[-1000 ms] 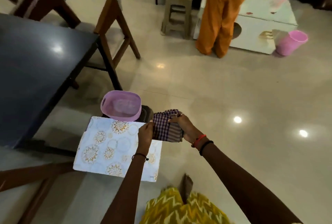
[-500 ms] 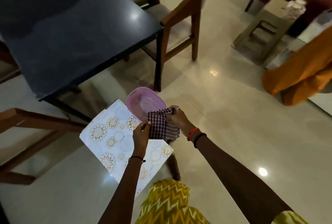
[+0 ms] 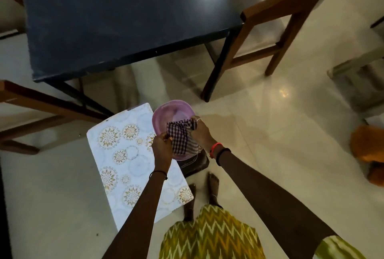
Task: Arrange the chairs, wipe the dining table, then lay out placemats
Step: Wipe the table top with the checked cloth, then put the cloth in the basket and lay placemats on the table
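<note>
Two hands grip one checked cloth (image 3: pixel 182 139): the fingers of the left hand (image 3: pixel 162 150) pinch its near-left edge, while the fingers of the right hand (image 3: pixel 202 132) are closed around its bunched far corner, so that the fabric hangs between them directly over the pink basin (image 3: pixel 166 113). The basin stands on a dark stool (image 3: pixel 196 164), just beside a floral placemat (image 3: pixel 128 155) that appears to lie flat on a low support. Compared with a second ago, the view has swung from the room toward the dining table (image 3: pixel 124 20), and the cloth, then held beside the basin, is now above its bowl; this suggests wringing or folding in readiness for the wiping step, with placemats not yet laid. The table's near edge runs just beyond the basin, and its corner points toward the wooden chair (image 3: pixel 286 20) at right, whose seat sits partly under the top. A second chair frame (image 3: pixel 41 113) angles in at left, close to the placemat. Open floor (image 3: pixel 270 134) lies to the right of the stool, offering the freest path along the table; a figure in orange (image 3: pixel 367 152) occupies the far right margin.
</note>
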